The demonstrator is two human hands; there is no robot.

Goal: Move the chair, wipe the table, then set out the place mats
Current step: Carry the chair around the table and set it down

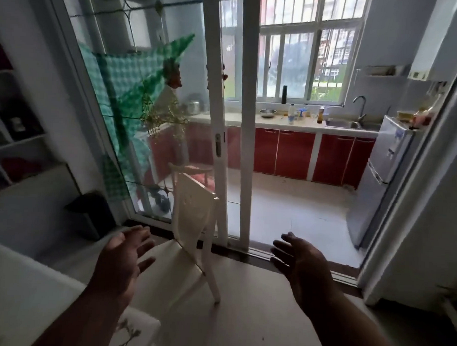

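Both hands, my left hand (123, 257) and right hand (300, 263), are hanging open and empty either side of the white chair (194, 223); chair-moving step, grasping its backrest next.

We have a single wide-angle view from the head, looking forward and down past both hands, the left hand (121, 257) and right hand (300, 263) close to the lens. Between and just beyond them stands a white chair (194, 223). Farther ahead, a sliding glass door (229, 121) opens onto a kitchen. Straight lines bow toward the frame edges.
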